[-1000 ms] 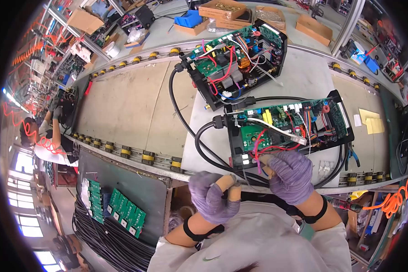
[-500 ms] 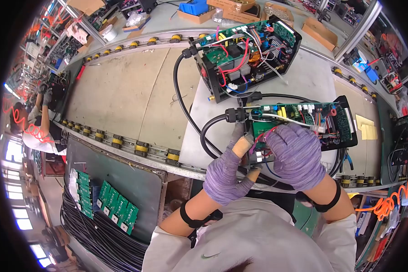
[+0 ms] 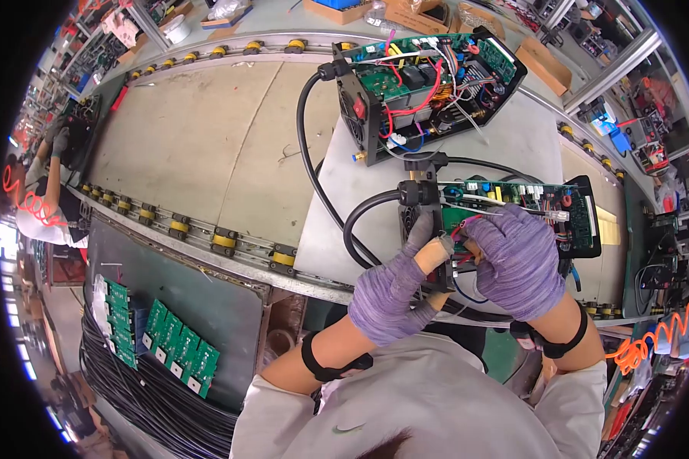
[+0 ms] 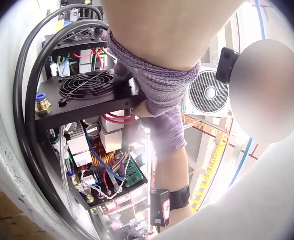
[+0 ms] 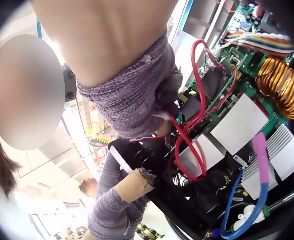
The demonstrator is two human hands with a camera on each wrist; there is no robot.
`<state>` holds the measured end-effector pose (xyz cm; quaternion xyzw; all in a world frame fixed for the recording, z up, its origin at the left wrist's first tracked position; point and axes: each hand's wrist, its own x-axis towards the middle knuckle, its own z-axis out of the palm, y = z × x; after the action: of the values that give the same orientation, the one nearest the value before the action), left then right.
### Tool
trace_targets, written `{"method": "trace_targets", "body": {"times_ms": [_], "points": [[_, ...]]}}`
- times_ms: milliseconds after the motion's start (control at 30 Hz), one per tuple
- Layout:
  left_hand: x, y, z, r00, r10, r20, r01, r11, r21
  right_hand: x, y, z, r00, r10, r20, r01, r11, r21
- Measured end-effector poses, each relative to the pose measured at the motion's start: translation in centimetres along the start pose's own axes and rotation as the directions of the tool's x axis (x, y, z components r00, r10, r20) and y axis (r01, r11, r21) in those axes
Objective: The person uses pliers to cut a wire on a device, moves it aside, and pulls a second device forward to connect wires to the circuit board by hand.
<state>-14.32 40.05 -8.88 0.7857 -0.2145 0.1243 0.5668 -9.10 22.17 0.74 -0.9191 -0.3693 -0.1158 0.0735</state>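
Two open black-cased electronic units lie on the pale board; the far unit is beyond both hands. My left hand, in a purple glove with bare or taped fingertips, grips the edge of the near unit's black end panel. Fingers lie on the panel's fan side, the thumb near its inner side. Above the near unit's interior, my right hand pinches a red wire close behind that panel; its fingertips are partly hidden. A copper coil and silver heat sinks sit beside the wire.
Thick black cables loop left of the units. Yellow rollers line the bench edge. Green circuit boards and a bundle of black cable lie lower left. Another person works at far left. An orange coiled hose hangs right.
My left hand has moved up and right from in front of the unit to its end panel. My right hand has moved over the wires inside. The view has shifted.
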Motion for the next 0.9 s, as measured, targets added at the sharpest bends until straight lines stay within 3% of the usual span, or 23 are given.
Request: {"method": "trace_targets", "body": {"times_ms": [167,267,367,567,667,767,867,900], "points": [[0.0,0.0,0.1,1.000,-0.003,-0.001,0.003,1.000,0.002,-0.2,-1.1,0.2,0.994,-0.107,0.035,0.113,0.960,-0.256],[0.2,0.1,-0.1,1.000,-0.013,0.015,0.013,0.999,-0.031,-0.1,-1.7,0.4,0.993,-0.100,0.060,0.114,0.937,-0.329],[0.2,0.3,-0.2,0.999,-0.032,0.031,0.034,0.998,-0.049,0.1,-1.7,0.4,0.995,-0.065,0.075,0.081,0.968,-0.236],[-0.3,-0.3,0.0,1.000,-0.006,0.018,0.007,0.999,-0.049,0.3,-2.2,0.6,0.989,-0.098,0.106,0.123,0.956,-0.267],[-0.2,0.0,0.0,0.999,-0.026,0.040,0.027,0.999,-0.034,0.4,-2.1,1.0,0.989,0.014,0.144,0.005,0.991,-0.136],[-0.3,0.0,0.0,0.997,-0.058,0.060,0.060,0.998,-0.033,0.5,-2.0,0.8,0.982,0.056,0.182,-0.030,0.989,-0.142],[-0.7,-0.7,0.4,0.999,-0.016,0.036,0.019,0.996,-0.085,0.2,-0.7,0.6,0.986,0.066,0.153,-0.071,0.997,0.025],[-0.7,-0.8,0.4,1.000,-0.003,0.024,0.005,0.996,-0.091,0.2,-0.4,0.5,0.997,0.083,-0.012,-0.082,0.995,0.064]]}}
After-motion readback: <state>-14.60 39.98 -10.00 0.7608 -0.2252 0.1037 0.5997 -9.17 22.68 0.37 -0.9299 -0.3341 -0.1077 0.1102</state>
